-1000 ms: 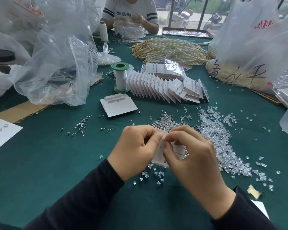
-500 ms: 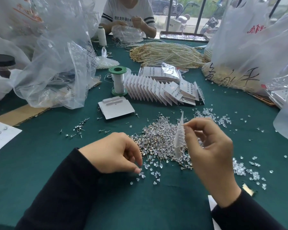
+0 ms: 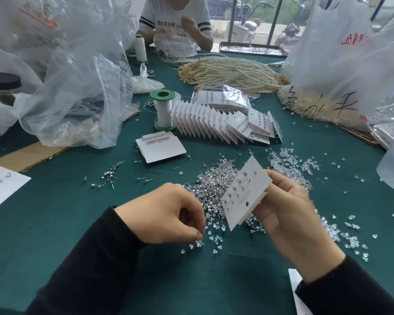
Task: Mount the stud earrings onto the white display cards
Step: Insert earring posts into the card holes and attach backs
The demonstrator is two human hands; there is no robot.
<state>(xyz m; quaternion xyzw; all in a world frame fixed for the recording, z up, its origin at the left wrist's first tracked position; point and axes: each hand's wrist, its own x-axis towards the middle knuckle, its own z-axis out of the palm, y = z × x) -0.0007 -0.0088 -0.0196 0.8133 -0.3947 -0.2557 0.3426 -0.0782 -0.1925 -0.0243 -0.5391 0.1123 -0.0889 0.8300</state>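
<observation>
A table covered in dark green cloth (image 3: 55, 201) fills the view. Beyond its far edge, large windows with dark frames (image 3: 272, 21) are seen, through which daylight, a parked car (image 3: 221, 6) and greenery are shown.

Item counts on the green work table (image 3: 55, 223).
Two hands: left hand (image 3: 166, 214), right hand (image 3: 289, 212). One held display card (image 3: 246, 192), about ten studs mounted. Two thread spools: green-capped spool (image 3: 163, 110), white spool (image 3: 140, 47). One pearl-strand heap (image 3: 228, 72). Loose studs (image 3: 216, 180) and clear backs (image 3: 289, 160): uncountable.
</observation>
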